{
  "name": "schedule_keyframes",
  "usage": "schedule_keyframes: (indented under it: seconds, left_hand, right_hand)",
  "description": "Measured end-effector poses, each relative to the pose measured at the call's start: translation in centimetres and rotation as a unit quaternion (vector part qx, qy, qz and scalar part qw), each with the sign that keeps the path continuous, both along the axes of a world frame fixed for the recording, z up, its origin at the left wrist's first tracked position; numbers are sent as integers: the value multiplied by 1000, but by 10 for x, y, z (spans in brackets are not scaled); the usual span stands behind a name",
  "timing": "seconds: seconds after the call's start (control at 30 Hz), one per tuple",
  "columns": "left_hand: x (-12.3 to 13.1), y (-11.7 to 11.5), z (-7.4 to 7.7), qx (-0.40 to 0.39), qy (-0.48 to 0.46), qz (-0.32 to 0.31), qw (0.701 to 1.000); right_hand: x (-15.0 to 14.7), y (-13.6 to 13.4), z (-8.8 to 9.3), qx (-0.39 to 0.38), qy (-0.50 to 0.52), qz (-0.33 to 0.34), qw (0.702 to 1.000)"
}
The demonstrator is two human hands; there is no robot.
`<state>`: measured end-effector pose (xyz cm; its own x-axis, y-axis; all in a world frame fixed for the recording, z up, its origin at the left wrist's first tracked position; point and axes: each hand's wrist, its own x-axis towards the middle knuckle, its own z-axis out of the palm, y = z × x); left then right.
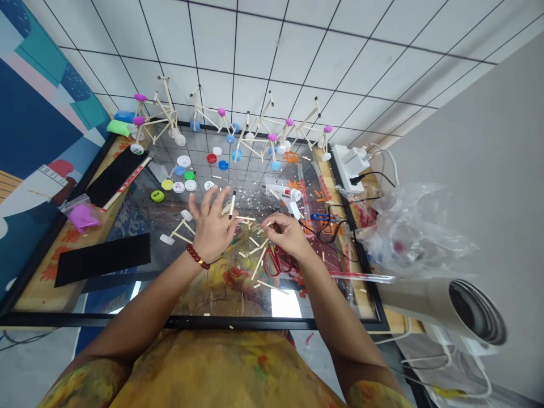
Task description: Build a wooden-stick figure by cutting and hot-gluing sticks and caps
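Note:
My left hand (pixel 212 226) bends over a small model tricycle of wooden sticks, its fingers fanned and its thumb against the frame; the palm hides the grip. White bottle-cap wheels (pixel 167 239) stick out on the left, and a black-tipped stick crossbar (pixel 232 205) rises by the thumb. Pinched between thumb and forefinger of my right hand (pixel 287 233) is a short wooden stick piece (pixel 267 224), close to the model's right end. Red-handled scissors (pixel 272 262) lie below my right hand among loose cut sticks (pixel 260 263). Behind it rests a white glue gun (pixel 289 194).
Several stick models (pixel 255 144) with purple seats line the back wall. Loose bottle caps (pixel 183 161) lie in front of them. Black sheets (pixel 104 259) are at the left. A power strip (pixel 351 164), plastic bags (pixel 412 226) and a paper roll (pixel 442 309) stand right.

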<state>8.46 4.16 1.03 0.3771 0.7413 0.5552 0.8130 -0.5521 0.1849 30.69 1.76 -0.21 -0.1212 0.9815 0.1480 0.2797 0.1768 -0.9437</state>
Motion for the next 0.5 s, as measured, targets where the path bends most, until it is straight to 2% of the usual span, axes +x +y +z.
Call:
schedule_keyframes:
  seconds: [0.13,0.27,0.5]
  left_hand:
    - [0,0,0,-1,2,2,1000]
    - [0,0,0,-15,-7,-2,1000]
    - [0,1,0,-17,-8,-5,1000]
  right_hand:
    - [-2,-5,-1,-61,14,7,998]
    - [-2,-8,-2,-118,12,-16,993]
    - [0,-7,0,-112,-20,-64,991]
